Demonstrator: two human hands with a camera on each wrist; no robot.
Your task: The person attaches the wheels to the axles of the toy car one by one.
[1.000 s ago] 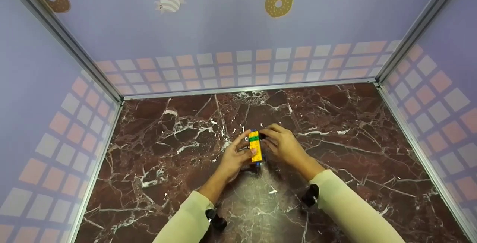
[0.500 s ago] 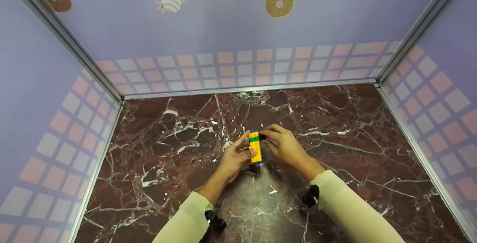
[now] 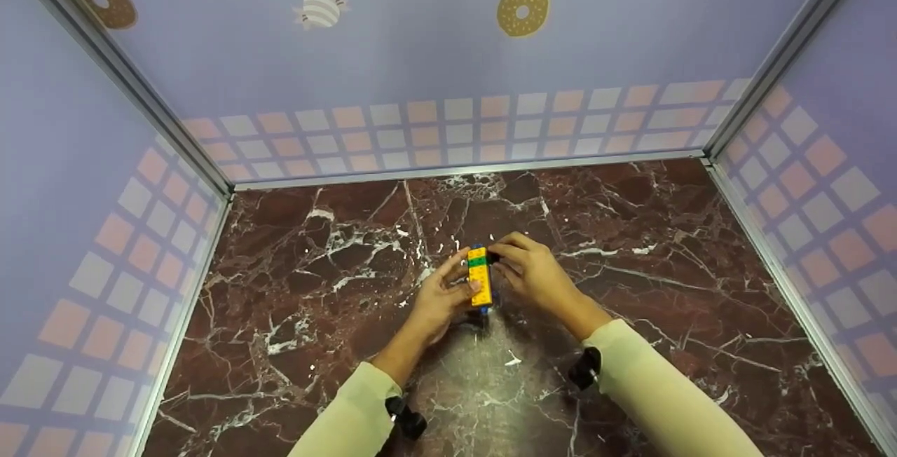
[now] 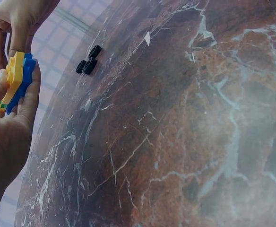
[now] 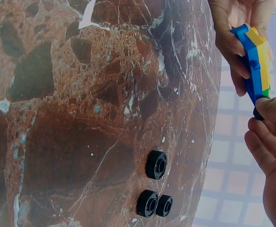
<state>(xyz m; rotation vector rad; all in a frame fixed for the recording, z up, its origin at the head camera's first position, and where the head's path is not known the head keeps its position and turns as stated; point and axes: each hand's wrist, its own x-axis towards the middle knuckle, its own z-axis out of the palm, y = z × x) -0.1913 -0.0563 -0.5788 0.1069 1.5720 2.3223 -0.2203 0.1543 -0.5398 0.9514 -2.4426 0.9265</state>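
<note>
A toy car of building bricks [image 3: 480,289] has a blue base with yellow bricks and one green brick on top. My left hand [image 3: 436,301] grips it, the thumb on the yellow bricks and fingers round the blue side, as the left wrist view shows of the car [image 4: 21,78]. My right hand [image 3: 538,273] is at the car's far right corner. In the right wrist view its thumb and finger pinch a small black wheel [image 5: 257,114] against the blue base [image 5: 254,71]. How firmly the wheel sits on the base is hidden by the fingers.
Three loose black wheels [image 5: 156,164] stand close together on the dark red marbled tabletop [image 3: 336,345]. The left wrist view also shows the wheels [image 4: 89,67]. Patterned lilac panels [image 3: 434,57] enclose the back and both sides. Dark camera mounts [image 3: 406,418] hang at both wrists.
The head view has tilted very slightly. Both hands keep their hold on the toy car and the wheel, with almost no movement.
</note>
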